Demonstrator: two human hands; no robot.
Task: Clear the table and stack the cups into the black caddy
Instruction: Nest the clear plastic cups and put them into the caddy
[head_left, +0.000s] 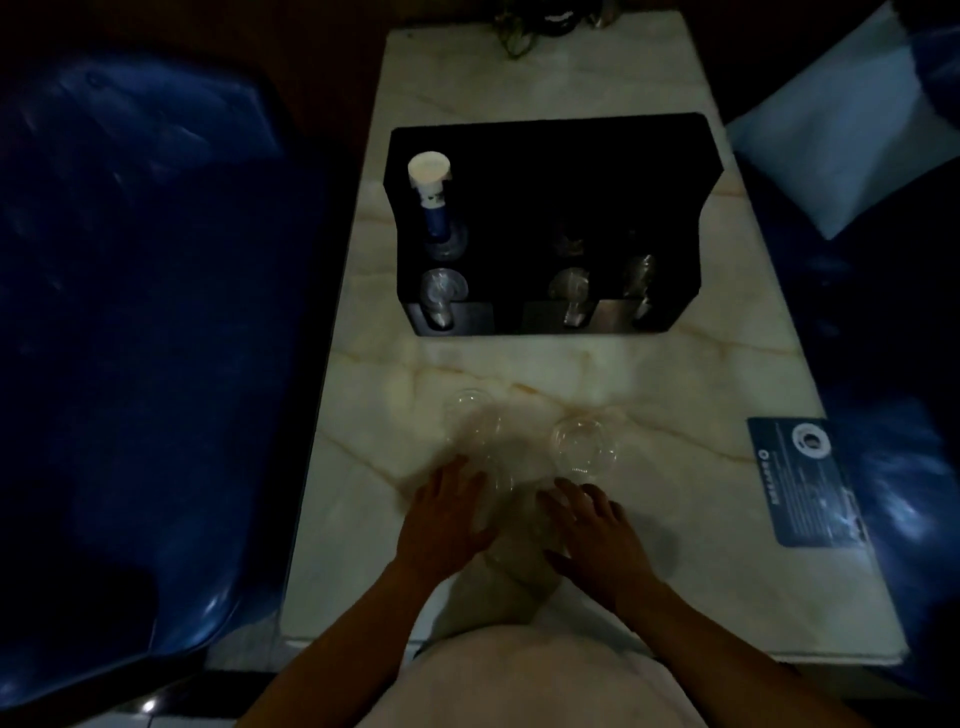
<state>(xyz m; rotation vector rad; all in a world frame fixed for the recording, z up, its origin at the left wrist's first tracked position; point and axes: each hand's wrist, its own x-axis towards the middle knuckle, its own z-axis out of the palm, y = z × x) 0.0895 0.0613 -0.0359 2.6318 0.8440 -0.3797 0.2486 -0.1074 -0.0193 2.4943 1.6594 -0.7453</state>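
A black caddy (545, 156) stands on the marble table (675, 395), further back. A white and blue stack of cups (431, 192) pokes out of its left slot, and clear lids or cups (444, 291) show in its front slots. Clear plastic cups lie on the table near me: one at the left (475, 415), one at the right (584, 447), and one between my hands (519, 519), faint in the dim light. My left hand (447, 525) and my right hand (597, 540) rest with fingers spread on either side of that middle cup. The grip cannot be made out.
A blue printed card (810, 483) lies at the table's right edge. Dark blue seats stand to the left (130, 312) and right (909, 364), with a pale cushion (831, 140) at the upper right. Small dark items (540, 26) sit at the far end.
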